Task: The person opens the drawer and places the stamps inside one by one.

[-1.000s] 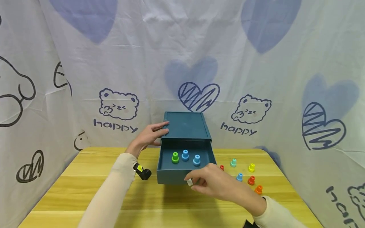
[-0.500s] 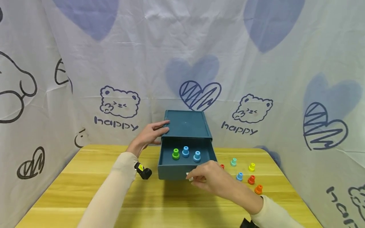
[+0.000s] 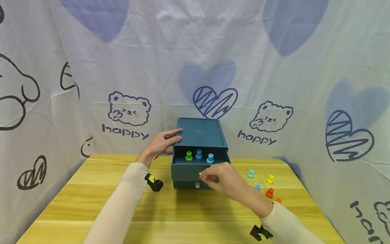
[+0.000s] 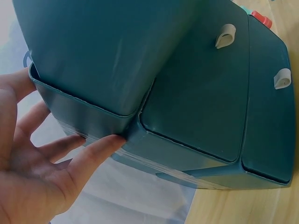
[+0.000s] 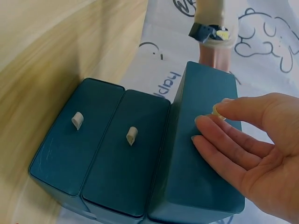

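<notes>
A dark teal drawer cabinet (image 3: 199,132) stands on the table with its top drawer (image 3: 185,173) pulled partway out. Inside it stand a green peg (image 3: 189,157) and two blue pegs, one a little behind the other (image 3: 210,158). My right hand (image 3: 224,179) pinches the drawer's small pale pull tab (image 5: 217,112) between thumb and index finger, the other fingers held before the drawer front. Extended fingers of my left hand (image 3: 160,143) rest against the cabinet's left side and upper edge. Two lower drawers, each with a pale tab, appear shut in the right wrist view.
Loose pegs lie right of the cabinet: teal (image 3: 251,174), yellow (image 3: 270,179), red (image 3: 269,193), a partly hidden blue (image 3: 258,187) and orange (image 3: 278,201). A printed white curtain (image 3: 170,74) hangs behind the wooden table (image 3: 100,189).
The top drawer has slid inward with its pegs, my right hand moving along on the tab. A lower drawer's tab now shows beneath it. My left hand stays on the cabinet.
</notes>
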`<state>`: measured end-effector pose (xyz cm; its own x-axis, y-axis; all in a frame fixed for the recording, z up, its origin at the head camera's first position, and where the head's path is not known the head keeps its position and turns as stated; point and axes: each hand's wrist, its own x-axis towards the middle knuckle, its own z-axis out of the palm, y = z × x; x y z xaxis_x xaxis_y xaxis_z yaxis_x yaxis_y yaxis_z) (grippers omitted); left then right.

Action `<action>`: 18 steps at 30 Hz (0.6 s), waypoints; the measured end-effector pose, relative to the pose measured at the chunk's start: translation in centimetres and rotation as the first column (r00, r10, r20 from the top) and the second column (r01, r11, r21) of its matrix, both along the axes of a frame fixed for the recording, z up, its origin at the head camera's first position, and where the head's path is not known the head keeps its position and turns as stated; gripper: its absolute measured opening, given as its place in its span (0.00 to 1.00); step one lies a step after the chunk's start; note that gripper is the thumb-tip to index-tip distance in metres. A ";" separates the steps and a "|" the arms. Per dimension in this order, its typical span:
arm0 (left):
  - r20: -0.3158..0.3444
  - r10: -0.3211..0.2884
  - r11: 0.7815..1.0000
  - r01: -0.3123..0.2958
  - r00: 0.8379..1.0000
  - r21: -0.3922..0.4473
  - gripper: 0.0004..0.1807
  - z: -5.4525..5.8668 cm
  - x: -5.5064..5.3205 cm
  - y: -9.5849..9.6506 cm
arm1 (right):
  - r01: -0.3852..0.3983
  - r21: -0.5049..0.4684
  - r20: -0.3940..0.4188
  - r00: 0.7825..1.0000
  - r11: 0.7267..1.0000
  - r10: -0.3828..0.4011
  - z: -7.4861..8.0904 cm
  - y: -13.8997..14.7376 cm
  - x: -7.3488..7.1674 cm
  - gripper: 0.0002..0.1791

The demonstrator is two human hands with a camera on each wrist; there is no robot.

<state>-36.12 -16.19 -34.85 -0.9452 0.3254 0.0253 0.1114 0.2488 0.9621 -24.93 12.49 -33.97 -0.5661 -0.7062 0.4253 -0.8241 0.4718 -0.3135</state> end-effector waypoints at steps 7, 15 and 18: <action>-0.003 0.003 1.000 -0.003 1.000 -0.007 0.32 0.1 0.1 0.0 | 0.006 -0.052 -0.074 0.997 0.999 -0.009 -0.3 -0.3 -1.5 0.07; -0.001 0.010 1.000 -0.010 1.000 -0.009 0.31 0.0 0.3 0.1 | 0.039 -0.080 -0.103 0.994 0.996 -0.047 -1.1 -0.6 -3.1 0.08; -0.008 0.010 1.000 -0.010 1.000 -0.005 0.32 0.0 0.3 0.1 | 0.045 -0.089 -0.116 0.992 0.995 -0.055 -1.4 -0.7 -3.7 0.08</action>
<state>-35.86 -16.14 -34.85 -0.9482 0.3163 0.0308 0.1162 0.2549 0.9600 -28.63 11.83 -35.33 -0.5421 -0.6363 0.5489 -0.8337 0.4891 -0.2564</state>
